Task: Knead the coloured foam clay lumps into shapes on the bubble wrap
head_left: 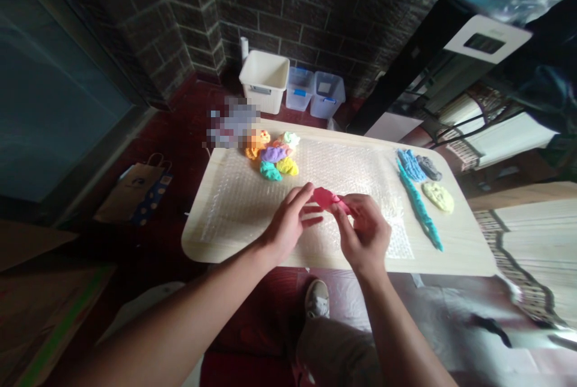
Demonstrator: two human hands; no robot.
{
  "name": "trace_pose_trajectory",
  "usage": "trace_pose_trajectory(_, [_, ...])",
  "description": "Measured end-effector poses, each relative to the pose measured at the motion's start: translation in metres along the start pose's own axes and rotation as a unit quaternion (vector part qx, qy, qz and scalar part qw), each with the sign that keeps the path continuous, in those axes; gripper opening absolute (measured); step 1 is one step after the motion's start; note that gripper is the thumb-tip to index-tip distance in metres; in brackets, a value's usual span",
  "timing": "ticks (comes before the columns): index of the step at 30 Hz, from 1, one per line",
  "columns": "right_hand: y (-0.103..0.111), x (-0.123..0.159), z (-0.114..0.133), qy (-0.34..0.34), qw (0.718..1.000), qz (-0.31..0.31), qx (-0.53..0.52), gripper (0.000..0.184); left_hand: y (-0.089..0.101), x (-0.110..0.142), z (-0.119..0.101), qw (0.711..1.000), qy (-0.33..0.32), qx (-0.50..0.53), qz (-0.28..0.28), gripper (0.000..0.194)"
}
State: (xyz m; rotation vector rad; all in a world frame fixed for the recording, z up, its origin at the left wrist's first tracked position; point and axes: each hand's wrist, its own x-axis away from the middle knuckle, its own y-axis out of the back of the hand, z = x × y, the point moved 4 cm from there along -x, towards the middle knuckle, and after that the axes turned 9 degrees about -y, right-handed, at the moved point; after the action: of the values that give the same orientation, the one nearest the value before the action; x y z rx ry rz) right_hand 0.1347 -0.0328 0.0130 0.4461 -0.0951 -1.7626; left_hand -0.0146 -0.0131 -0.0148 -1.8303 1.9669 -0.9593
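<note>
A piece of pink modelling clay (323, 198) is up above the table, its right end pinched in the fingers of my right hand (363, 228). My left hand (288, 222) is at the clay's left edge, with fingers stretched and apart and the upper fingertips at or very near it. Whether they touch it I cannot tell. Under both hands, bubble wrap (238, 213) covers much of the pale table (469, 249). Beyond my left hand is a cluster of soft lumps, including purple clay (273, 154), yellow clay (287, 166), green clay (270, 171) and orange clay (253, 149).
On the table's right lie a long teal roll (419, 207), a blue lump (410, 164), a grey lump (429, 167) and a pale yellow lump (438, 196). Behind stand a white bin (264, 77) and clear boxes (327, 95). A paper bag (128, 191) is on the floor at left.
</note>
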Motion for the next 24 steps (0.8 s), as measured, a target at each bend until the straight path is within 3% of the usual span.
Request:
trace_pose_trajectory(1, [-0.003, 0.003, 0.006, 0.044, 0.998, -0.004, 0.047, 0.009, -0.004, 0.001, 0.003, 0.996, 0.054, 0.07, -0.006, 0.05])
trace_pose_trajectory(3, [-0.013, 0.01, 0.015, 0.104, 0.988, 0.044, 0.101, 0.017, -0.009, 0.003, 0.004, 0.98, 0.123, 0.152, -0.024, 0.058])
trace_pose_trajectory(6, [-0.023, 0.018, 0.023, 0.125, 0.98, 0.129, 0.087, 0.023, -0.008, 0.002, -0.003, 0.972, 0.146, 0.177, -0.046, 0.06])
trace_pose_trajectory(8, [-0.02, 0.018, 0.023, 0.115, 0.985, 0.105, 0.069, 0.024, -0.008, 0.0, -0.007, 0.974, 0.143, 0.176, -0.019, 0.054])
trace_pose_trajectory(11, [-0.007, 0.013, 0.017, 0.088, 0.994, -0.004, 0.068, 0.023, -0.01, 0.001, -0.008, 0.973, 0.14, 0.178, 0.037, 0.04])
trace_pose_trajectory(13, [-0.003, 0.01, 0.01, 0.06, 0.996, -0.03, 0.059, 0.027, -0.012, 0.003, -0.007, 0.973, 0.136, 0.174, 0.063, 0.028])
trace_pose_trajectory(18, [-0.009, 0.008, -0.004, -0.04, 0.999, 0.014, -0.013, 0.032, -0.013, 0.005, -0.006, 0.971, 0.148, 0.165, 0.083, 0.035])
trace_pose_trajectory(24, [-0.009, 0.01, -0.004, -0.048, 0.997, 0.016, -0.055, 0.03, -0.009, 0.006, -0.008, 0.967, 0.174, 0.171, 0.078, 0.017])
